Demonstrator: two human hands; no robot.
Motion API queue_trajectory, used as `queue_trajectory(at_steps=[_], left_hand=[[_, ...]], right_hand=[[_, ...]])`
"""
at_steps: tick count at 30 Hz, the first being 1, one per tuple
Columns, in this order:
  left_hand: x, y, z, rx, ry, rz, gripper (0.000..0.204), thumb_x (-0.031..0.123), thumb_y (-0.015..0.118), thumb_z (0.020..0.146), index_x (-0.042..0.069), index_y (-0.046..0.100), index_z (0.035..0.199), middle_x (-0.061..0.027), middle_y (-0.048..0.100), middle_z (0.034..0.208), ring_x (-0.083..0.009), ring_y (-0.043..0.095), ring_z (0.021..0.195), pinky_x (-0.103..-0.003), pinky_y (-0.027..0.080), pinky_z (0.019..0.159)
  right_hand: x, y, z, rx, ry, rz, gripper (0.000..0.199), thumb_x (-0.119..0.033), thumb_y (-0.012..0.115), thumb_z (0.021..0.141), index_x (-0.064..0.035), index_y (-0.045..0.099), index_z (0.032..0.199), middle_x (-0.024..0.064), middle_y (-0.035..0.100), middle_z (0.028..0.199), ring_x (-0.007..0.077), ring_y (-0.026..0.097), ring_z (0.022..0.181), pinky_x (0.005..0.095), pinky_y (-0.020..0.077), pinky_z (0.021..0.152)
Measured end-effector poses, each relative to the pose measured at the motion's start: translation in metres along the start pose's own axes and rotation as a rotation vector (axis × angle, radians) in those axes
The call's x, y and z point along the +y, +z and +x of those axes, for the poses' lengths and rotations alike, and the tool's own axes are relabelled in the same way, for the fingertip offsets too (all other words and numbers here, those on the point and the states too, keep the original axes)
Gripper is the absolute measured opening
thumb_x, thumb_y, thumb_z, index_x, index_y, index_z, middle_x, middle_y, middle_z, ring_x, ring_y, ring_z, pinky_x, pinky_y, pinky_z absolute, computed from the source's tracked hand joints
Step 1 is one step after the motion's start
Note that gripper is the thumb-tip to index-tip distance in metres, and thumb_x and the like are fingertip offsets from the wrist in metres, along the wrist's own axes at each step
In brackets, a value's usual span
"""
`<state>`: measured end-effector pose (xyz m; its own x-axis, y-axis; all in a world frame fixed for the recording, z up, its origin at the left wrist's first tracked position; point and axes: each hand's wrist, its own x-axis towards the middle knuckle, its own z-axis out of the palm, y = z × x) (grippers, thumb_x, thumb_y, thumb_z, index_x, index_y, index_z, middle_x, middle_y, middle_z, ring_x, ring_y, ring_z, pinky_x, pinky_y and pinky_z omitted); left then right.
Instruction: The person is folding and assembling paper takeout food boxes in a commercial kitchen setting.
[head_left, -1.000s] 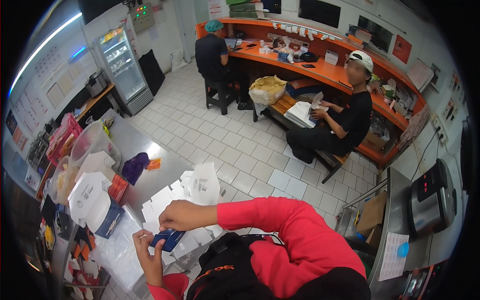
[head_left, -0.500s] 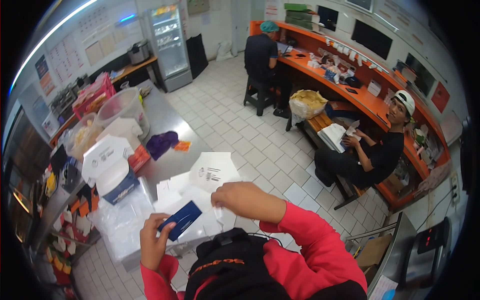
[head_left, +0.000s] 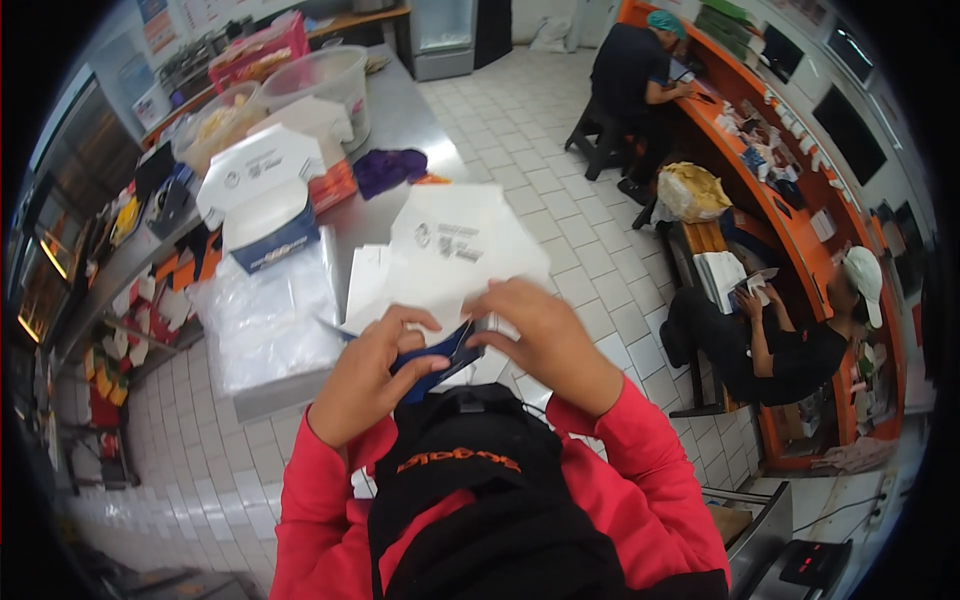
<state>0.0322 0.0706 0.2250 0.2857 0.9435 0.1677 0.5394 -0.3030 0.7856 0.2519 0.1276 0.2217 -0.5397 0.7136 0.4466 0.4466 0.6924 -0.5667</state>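
In front of my body I hold a partly folded cardboard box (head_left: 485, 255), white inside and dark blue on its near panel. The white lid flap stretches away from me over the steel table. My left hand (head_left: 375, 380) is closed on the blue panel's left part, thumb pressed along it. At the right corner, my right hand (head_left: 545, 340) pinches the box edge between thumb and fingers. Both hands partly hide the folds. Beyond my left hand stands an assembled blue-and-white box (head_left: 270, 238) with its lid up, on a stack of clear plastic bags (head_left: 265, 325).
On the steel table (head_left: 405, 105) are a purple cloth (head_left: 388, 172), a clear tub (head_left: 325, 90) and a pink basket (head_left: 262, 48). One person (head_left: 635, 80) sits far right at an orange counter (head_left: 715, 110); another (head_left: 790, 350) sits nearer on a bench. Shelves with folded cartons stand left.
The blue panel, earlier in my left hand alone, is now gripped by both hands with the white flap raised beyond it. My right hand moved in beside the left, and my view shifted.
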Motion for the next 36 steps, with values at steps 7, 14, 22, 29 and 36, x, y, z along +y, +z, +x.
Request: queue_trajectory(at_steps=[7,14,22,29,36], left_hand=[[0.004,0.003,-0.003,0.087,-0.062,-0.252,0.031,0.015,0.066,0.092,0.003,0.046,0.113,-0.008,0.064,0.071,-0.0157,0.058,0.064,-0.024,0.044,0.065],[0.006,0.007,-0.003,0.108,0.04,-0.125,0.03,0.014,0.064,0.092,0.003,0.045,0.112,-0.0094,0.067,0.08,-0.0185,0.064,0.073,-0.026,0.047,0.07],[-0.002,0.005,-0.004,0.116,0.061,-0.367,0.034,0.006,0.066,0.09,0.003,0.042,0.113,-0.0063,0.062,0.075,-0.0108,0.06,0.073,-0.022,0.044,0.068],[0.0,0.006,-0.007,0.241,-0.062,-0.673,0.039,0.003,0.064,0.091,0.003,0.036,0.119,-0.0066,0.061,0.085,-0.009,0.057,0.083,-0.021,0.042,0.077],[-0.03,-0.009,-0.007,0.825,0.004,0.122,0.075,0.017,0.07,0.088,0.001,0.024,0.145,-0.0198,0.031,0.146,-0.0271,0.029,0.138,-0.038,0.02,0.115]], right_hand=[[-0.011,-0.007,0.005,0.181,-0.061,0.063,0.026,-0.004,0.075,0.076,-0.0071,0.061,0.098,0.0057,0.065,0.086,0.0214,0.067,0.078,0.0305,0.0518,0.066],[-0.001,-0.013,0.005,0.041,0.007,0.256,0.026,-0.003,0.076,0.075,-0.0058,0.064,0.098,0.0051,0.068,0.088,0.019,0.068,0.087,0.0296,0.0529,0.074],[-0.007,-0.01,0.006,-0.037,-0.061,0.31,0.054,-0.007,0.08,0.073,-0.0028,0.056,0.121,0.0094,0.069,0.106,0.0226,0.069,0.094,0.0296,0.0529,0.085],[-0.022,-0.001,-0.007,-0.061,-0.204,0.189,0.071,-0.017,0.083,0.07,-0.0071,0.052,0.133,0.0129,0.057,0.126,0.0325,0.058,0.112,0.0369,0.0503,0.091],[0.038,0.008,-0.02,0.311,0.152,0.656,0.073,-0.006,0.083,0.071,0.0026,0.047,0.133,0.012,0.053,0.129,0.0235,0.051,0.122,0.0397,0.0411,0.106]])
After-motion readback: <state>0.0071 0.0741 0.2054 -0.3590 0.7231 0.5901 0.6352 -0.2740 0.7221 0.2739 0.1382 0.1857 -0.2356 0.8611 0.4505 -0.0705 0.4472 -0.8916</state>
